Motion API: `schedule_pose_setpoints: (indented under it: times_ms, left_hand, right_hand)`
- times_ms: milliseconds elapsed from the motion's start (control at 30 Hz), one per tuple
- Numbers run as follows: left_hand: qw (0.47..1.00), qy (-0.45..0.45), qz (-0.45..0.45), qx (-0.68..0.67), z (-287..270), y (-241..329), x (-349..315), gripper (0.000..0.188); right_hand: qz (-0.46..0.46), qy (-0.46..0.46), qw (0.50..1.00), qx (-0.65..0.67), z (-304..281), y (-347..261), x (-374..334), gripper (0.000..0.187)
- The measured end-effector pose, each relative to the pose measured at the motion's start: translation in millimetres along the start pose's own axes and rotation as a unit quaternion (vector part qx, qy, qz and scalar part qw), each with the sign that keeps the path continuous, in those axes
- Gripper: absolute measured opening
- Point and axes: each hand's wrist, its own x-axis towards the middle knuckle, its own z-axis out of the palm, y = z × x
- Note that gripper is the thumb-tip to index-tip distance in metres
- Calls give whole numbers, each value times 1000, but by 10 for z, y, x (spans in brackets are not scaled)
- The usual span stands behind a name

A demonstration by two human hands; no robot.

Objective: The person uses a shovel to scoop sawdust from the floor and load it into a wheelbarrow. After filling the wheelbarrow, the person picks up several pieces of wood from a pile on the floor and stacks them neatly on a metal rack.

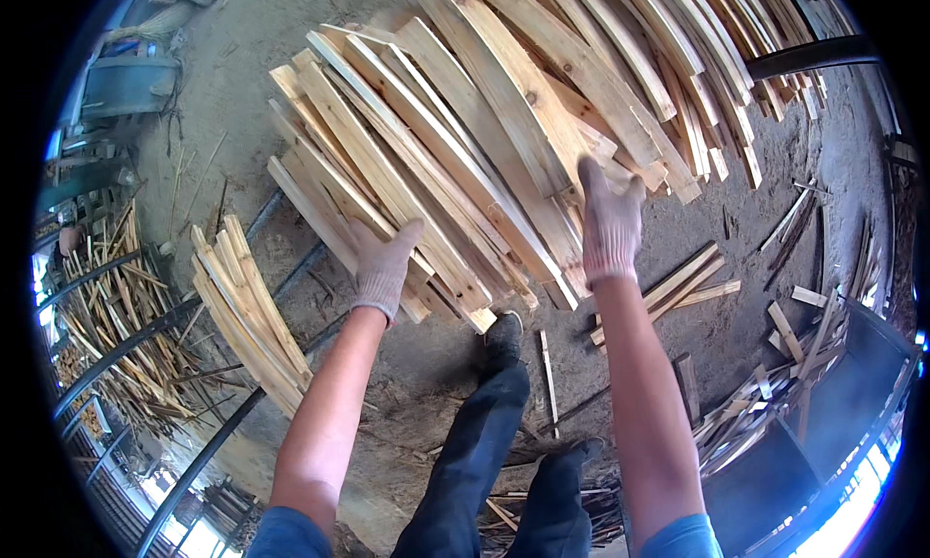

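Both my hands wear pale knit gloves. My left hand rests at the near left side of a pile of long wooden planks, thumb stretched to the right across the boards and apart from the fingers. My right hand is at the pile's right side, beside the end of a wide knotty board. Its thumb and fingers are spread apart; some fingertips are foreshortened. Several planks lie between the two hands, their near ends uneven. Neither hand shows a clear grip on a board.
More planks extend to the upper right, near a dark metal bar. A smaller plank bundle rests at left among dark metal rails. Loose offcuts lie on the dirt floor. Scrap wood is heaped at far left.
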Motion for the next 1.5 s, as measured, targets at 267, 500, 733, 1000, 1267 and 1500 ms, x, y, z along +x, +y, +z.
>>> schedule_pose_setpoints:
  times_ms: [267,500,733,1000,1267,1500]
  left_hand:
    - [995,-29,-17,-96,-144,-29,71,115]
    - [996,-86,11,-20,-107,-96,-53,106]
    - [981,-105,94,136,-381,-708,-846,91]
    - [935,-155,102,301,-463,-2094,-1825,79]
    - [906,-189,144,350,872,-1829,-3991,75]
    - [846,-450,178,224,2429,-1587,-6204,78]
  right_hand:
    - [285,-120,877,368,40,1330,-412,93]
    - [154,-200,941,225,201,1552,-479,93]
    - [210,-148,962,-86,-1133,3473,-1491,79]
    - [350,-105,930,-38,-2876,5169,-2324,84]
    - [378,-76,922,36,-4164,6331,-2891,91]
    - [401,-33,913,71,-5315,7028,-2904,84]
